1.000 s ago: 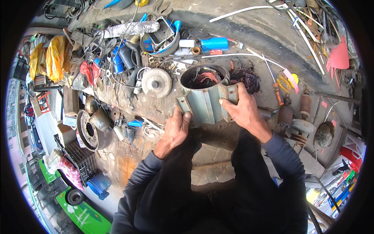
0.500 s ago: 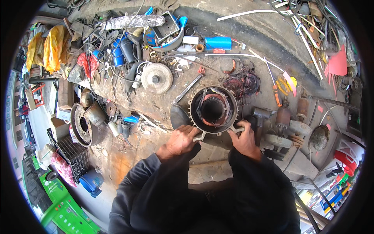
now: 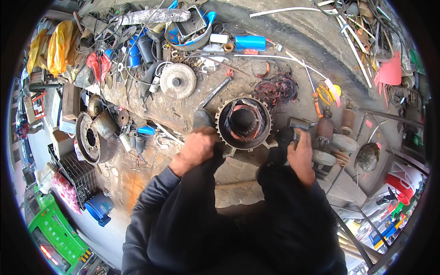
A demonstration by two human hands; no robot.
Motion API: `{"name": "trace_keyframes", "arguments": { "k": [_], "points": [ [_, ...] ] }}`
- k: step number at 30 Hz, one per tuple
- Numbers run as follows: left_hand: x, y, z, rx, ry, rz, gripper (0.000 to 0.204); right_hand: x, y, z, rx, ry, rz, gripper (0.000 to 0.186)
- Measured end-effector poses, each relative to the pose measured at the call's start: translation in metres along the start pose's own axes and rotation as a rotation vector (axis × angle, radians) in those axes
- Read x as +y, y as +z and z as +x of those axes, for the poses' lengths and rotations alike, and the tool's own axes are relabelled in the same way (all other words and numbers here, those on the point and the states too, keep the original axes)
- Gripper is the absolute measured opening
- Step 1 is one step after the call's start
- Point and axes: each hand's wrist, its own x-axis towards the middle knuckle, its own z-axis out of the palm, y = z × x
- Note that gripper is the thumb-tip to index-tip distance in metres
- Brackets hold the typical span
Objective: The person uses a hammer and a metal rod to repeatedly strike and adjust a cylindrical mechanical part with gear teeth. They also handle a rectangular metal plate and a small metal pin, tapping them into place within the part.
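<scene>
A round motor stator with a toothed rim and reddish copper windings stands open end up on the dirty concrete bench. My left hand grips its lower left edge, next to a grey foot of the housing. My right hand is just right of the stator, closed around a dark-handled tool with a grey metal head. My dark sleeves cover the bench in front of the stator.
A tangle of copper wire lies behind the stator, with a metal bar and a grey disc to its left. Small rusty motor parts crowd the right. A blue cylinder and scrap lie farther back.
The stator, held on its side by both hands, now stands with its opening up. My right hand has let go of it and closed on the tool beside it.
</scene>
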Motion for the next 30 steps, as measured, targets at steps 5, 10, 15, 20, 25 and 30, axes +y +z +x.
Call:
{"name": "trace_keyframes", "arguments": {
  "k": [5,10,15,20,25,30],
  "points": [
    [0.008,-0.028,0.016,0.229,-0.495,-0.269,0.028,0.022,0.024,-0.002,-0.055,0.157,-0.259,0.043],
    [0.015,-0.016,0.07,0.164,-0.562,-0.351,0.063,0.036,0.046,-0.003,-0.096,0.119,-0.401,0.039],
    [0.021,0.006,0.087,0.214,-0.64,-0.391,0.06,0.041,0.044,0.012,-0.241,0.274,-0.501,0.049],
    [0.023,0.004,0.083,0.27,-0.628,-0.373,0.055,0.034,0.053,0.019,-0.202,0.499,-0.482,0.061],
    [0.023,0.011,0.084,0.326,-0.653,-0.333,0.054,0.048,0.062,0.011,-0.149,0.526,-0.47,0.066],
    [0.018,0.022,0.085,0.32,-0.722,-0.308,0.042,0.055,0.082,0.001,-0.009,0.484,-0.356,0.048]
  ]
}}
